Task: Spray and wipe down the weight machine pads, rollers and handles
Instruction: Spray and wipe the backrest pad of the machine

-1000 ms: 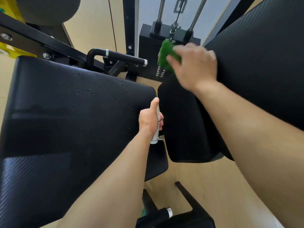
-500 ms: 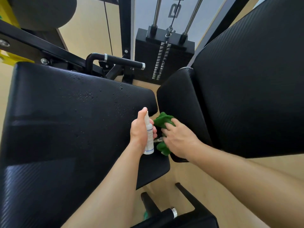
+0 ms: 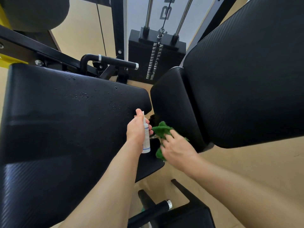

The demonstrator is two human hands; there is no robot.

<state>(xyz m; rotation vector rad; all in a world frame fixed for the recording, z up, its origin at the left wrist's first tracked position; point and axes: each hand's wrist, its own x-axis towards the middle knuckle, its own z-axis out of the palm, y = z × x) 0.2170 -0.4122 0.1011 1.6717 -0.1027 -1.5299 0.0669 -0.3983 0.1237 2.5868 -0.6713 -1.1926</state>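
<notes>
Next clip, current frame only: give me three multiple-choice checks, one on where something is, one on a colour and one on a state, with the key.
1. Where is the green cloth?
A. draped over the chrome-capped handle
B. by the lower end of the narrow pad, under the right hand
C. lying on the floor

2. What colour is the spray bottle held in the left hand?
A. white
B. red
C. black

3. How does the large left pad look?
A. covered by a towel
B. torn open
C. beaded with droplets

Key:
1 B: the cloth is bunched beneath the right hand, beside that pad's lower end.
2 A: its body is white with thin blue lines.
3 C: small drops dot the pad's upper surface.
</notes>
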